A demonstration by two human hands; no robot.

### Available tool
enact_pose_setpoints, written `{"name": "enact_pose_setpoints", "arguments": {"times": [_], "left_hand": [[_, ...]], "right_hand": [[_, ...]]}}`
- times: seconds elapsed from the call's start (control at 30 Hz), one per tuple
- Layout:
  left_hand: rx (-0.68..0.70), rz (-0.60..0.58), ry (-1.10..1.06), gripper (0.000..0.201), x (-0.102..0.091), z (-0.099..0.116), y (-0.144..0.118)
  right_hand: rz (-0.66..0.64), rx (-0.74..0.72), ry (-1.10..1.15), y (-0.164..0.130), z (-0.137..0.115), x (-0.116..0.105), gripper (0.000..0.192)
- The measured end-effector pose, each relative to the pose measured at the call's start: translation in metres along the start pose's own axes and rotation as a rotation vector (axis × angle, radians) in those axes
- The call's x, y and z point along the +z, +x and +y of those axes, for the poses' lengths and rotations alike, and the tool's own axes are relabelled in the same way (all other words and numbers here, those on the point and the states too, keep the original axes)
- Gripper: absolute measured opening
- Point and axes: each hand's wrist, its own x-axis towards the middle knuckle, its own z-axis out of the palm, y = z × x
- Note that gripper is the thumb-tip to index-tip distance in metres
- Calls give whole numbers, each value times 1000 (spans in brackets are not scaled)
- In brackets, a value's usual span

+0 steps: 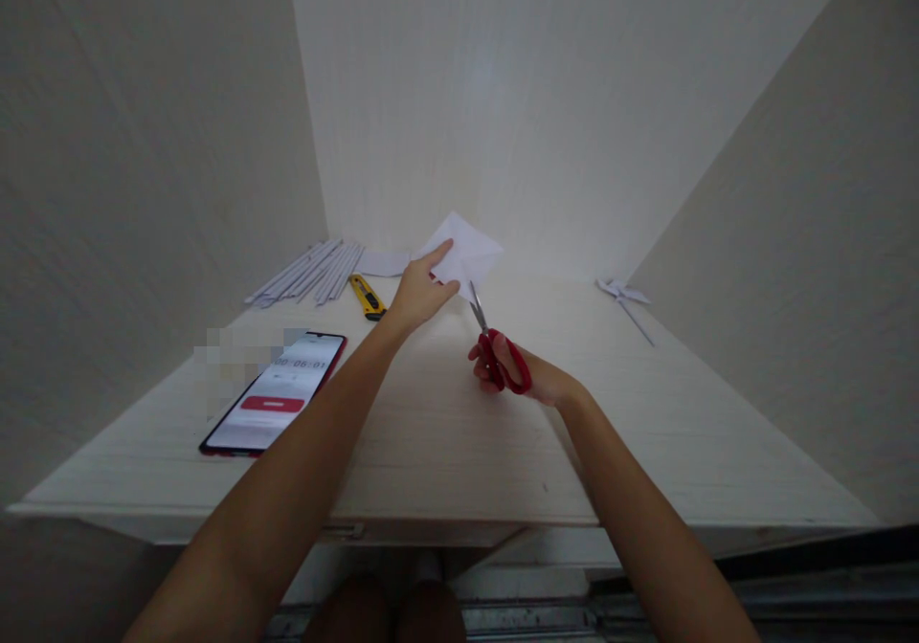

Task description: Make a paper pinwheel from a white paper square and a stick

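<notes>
Pinched by its left edge, a white square of paper (pixel 470 246) with crease lines is held up in my left hand (pixel 422 289), one corner pointing down. My right hand (pixel 503 365) grips red-handled scissors (pixel 492 342), fingers in the loops. The blades point up and meet the paper's lower corner; whether they are cutting into it I cannot tell. Behind my left hand, more white paper (pixel 383 262) lies on the table, and a small red thing shows by the fingers, mostly hidden.
A pale table (pixel 445 471) stands between walls. Left of my hands lie several thin white paper sticks (pixel 308 272), a yellow cutter knife (pixel 368 297) and a phone (pixel 277 399) showing a timer. A white paper pinwheel (pixel 623 293) on a stick rests at the right.
</notes>
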Motion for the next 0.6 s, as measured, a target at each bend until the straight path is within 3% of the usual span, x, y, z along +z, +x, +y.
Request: {"name": "enact_pose_setpoints", "arguments": {"times": [0.6], "left_hand": [[-12,-18,46,66,4,5,-2]], "right_hand": [[22,3,44,2,2,-1,63]]}}
